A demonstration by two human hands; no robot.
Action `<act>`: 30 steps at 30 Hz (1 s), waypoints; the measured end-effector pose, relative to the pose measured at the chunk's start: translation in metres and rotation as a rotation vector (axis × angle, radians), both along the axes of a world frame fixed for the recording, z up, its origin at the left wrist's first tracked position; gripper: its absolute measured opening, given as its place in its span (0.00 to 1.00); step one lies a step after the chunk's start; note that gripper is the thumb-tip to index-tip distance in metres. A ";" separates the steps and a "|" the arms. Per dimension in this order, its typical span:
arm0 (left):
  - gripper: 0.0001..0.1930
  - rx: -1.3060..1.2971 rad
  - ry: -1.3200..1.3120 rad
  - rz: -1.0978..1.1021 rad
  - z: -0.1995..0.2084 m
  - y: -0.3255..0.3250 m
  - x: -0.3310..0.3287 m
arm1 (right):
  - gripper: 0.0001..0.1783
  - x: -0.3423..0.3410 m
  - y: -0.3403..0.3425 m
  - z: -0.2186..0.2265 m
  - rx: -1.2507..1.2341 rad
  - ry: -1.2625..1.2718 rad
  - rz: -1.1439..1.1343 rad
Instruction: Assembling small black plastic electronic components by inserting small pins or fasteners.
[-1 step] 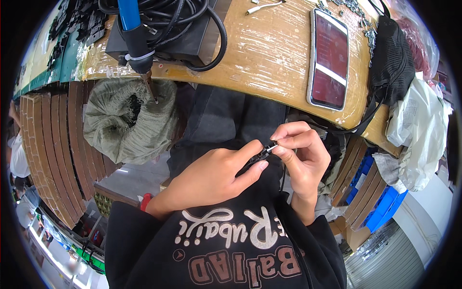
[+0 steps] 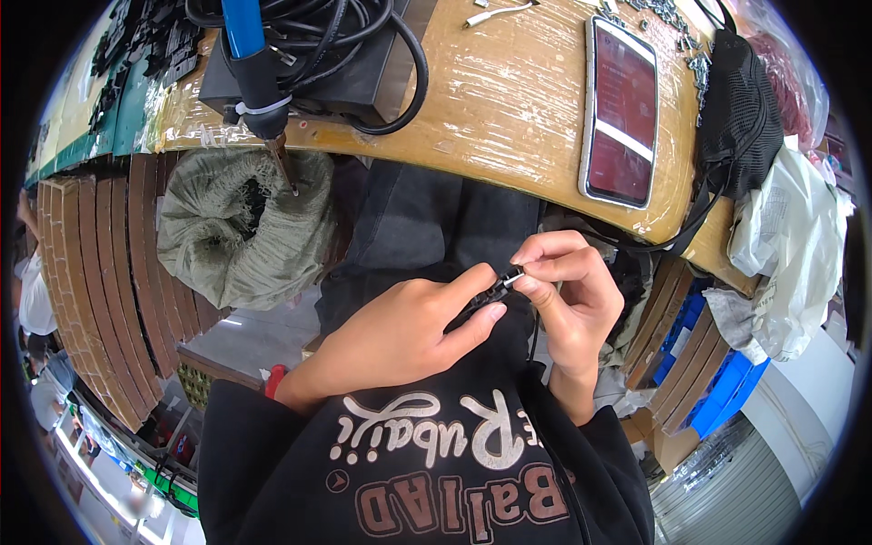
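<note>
Over my lap, my left hand (image 2: pixel 400 329) grips a narrow black part (image 2: pixel 490 295) between thumb and forefinger. The part tilts up toward the right; its exact kind cannot be made out. At its upper right end, a small silvery piece (image 2: pixel 514 281) shows. Thumb and fingers of my right hand (image 2: pixel 574 300) pinch that same end. Both hands are closed and almost meet at the part. My left fingers and palm hide its lower portion.
Ahead is a film-wrapped table (image 2: pixel 490 109) with a phone (image 2: pixel 622 113) and a black mesh bag (image 2: pixel 745 109). A blue-handled electric screwdriver (image 2: pixel 259 82) hangs at left, above a greenish cloth sack (image 2: pixel 250 268). Brown boards (image 2: pixel 118 282) stand left; blue bins (image 2: pixel 727 395) stand right.
</note>
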State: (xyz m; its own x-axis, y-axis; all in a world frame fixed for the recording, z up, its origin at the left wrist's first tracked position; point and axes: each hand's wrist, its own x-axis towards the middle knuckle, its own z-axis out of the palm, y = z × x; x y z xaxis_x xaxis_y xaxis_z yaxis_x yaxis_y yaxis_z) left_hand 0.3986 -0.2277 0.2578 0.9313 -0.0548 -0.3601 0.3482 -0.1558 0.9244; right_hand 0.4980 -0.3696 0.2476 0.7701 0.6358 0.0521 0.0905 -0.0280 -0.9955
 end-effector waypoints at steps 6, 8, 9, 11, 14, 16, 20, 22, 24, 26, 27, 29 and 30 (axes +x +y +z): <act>0.09 -0.038 0.035 -0.022 0.001 0.001 0.001 | 0.08 -0.001 -0.003 -0.001 -0.041 -0.062 -0.001; 0.09 -0.037 0.006 -0.017 -0.001 0.000 0.000 | 0.08 0.001 -0.002 0.000 0.017 0.082 0.013; 0.09 -0.036 -0.022 -0.012 -0.002 -0.001 -0.001 | 0.08 0.002 -0.002 0.000 0.074 0.225 0.028; 0.09 -0.086 0.011 0.008 -0.006 -0.005 -0.001 | 0.08 0.003 -0.003 -0.001 0.061 0.218 0.027; 0.10 -0.182 0.112 0.035 -0.005 -0.003 0.002 | 0.07 0.002 -0.003 -0.006 0.032 0.172 0.033; 0.10 -0.231 0.180 0.039 -0.007 -0.003 0.003 | 0.07 0.001 -0.003 -0.007 0.013 0.133 0.036; 0.12 -0.226 0.008 0.147 -0.008 -0.010 0.002 | 0.07 0.002 -0.003 -0.007 -0.007 -0.018 0.065; 0.11 -0.254 0.042 0.168 -0.009 -0.011 0.001 | 0.07 0.004 -0.002 -0.007 0.015 -0.046 0.080; 0.08 -0.009 -0.178 0.149 -0.017 -0.014 -0.001 | 0.07 0.005 -0.001 -0.006 0.123 0.182 0.081; 0.07 0.025 -0.173 0.173 -0.017 -0.014 -0.001 | 0.06 0.004 0.002 -0.004 0.056 0.105 0.060; 0.07 0.059 -0.167 0.197 -0.018 -0.015 0.000 | 0.06 0.003 0.003 -0.003 -0.011 0.029 0.038; 0.07 0.078 -0.197 0.197 -0.019 -0.014 -0.001 | 0.07 -0.002 0.004 -0.001 -0.021 0.070 0.014; 0.07 0.098 -0.227 0.197 -0.020 -0.014 -0.002 | 0.07 -0.003 0.004 0.000 -0.030 0.111 -0.011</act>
State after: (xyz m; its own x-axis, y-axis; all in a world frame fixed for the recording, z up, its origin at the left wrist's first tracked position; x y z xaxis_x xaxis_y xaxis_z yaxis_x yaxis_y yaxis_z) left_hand 0.3968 -0.2413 0.2377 0.9777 0.1594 -0.1365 0.1672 -0.1984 0.9658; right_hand 0.4946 -0.3656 0.2475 0.7771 0.6272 -0.0524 -0.0205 -0.0580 -0.9981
